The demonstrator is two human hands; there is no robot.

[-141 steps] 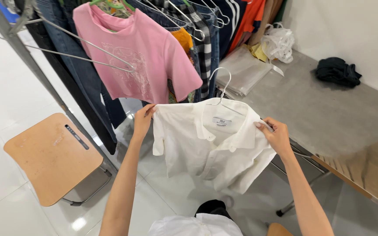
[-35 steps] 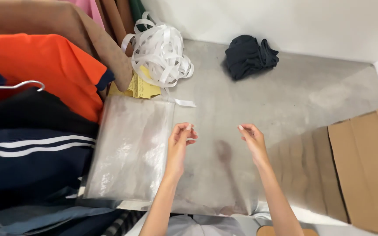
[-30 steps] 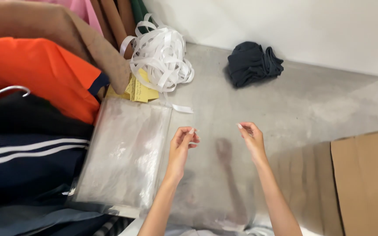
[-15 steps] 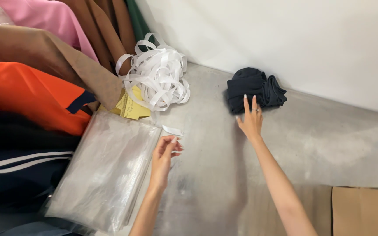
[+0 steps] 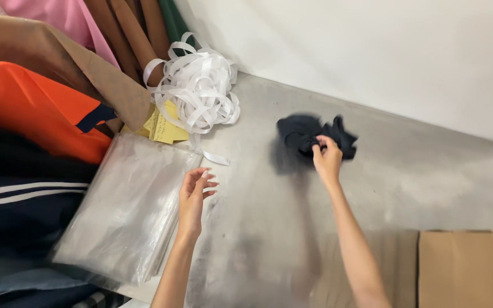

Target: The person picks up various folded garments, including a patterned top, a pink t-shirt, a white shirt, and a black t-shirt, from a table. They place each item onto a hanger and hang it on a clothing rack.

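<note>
Near the far side of the grey desk [image 5: 406, 171], close to the white wall [image 5: 372, 57], the right hand [image 5: 327, 159] has its fingers [image 5: 318, 149] clenched into a dark crumpled garment [image 5: 309, 134], which sits bunched and somewhat blurred just above the desk surface or on it; which of the two cannot be told. On the near side the left hand [image 5: 194, 194] hovers with its fingers released and loosely curled, holding nothing, just beside the right edge of a stack of clear plastic bags [image 5: 126, 211] that lies flat on the desk. Beyond that stack lies a tangle of white plastic strips [image 5: 198, 85], and a few yellow paper slips [image 5: 164, 122] show between the tangle and the bags. Along the left edge hang clothes: an orange garment [image 5: 24, 108], a brown one [image 5: 58, 57] above it, a pink one [image 5: 69, 14] at the top, and a dark navy one with white stripes [image 5: 18, 199] lower down. At the lower right a flat piece of brown cardboard [image 5: 469, 268] rests on the desk, well apart from both hands
</note>
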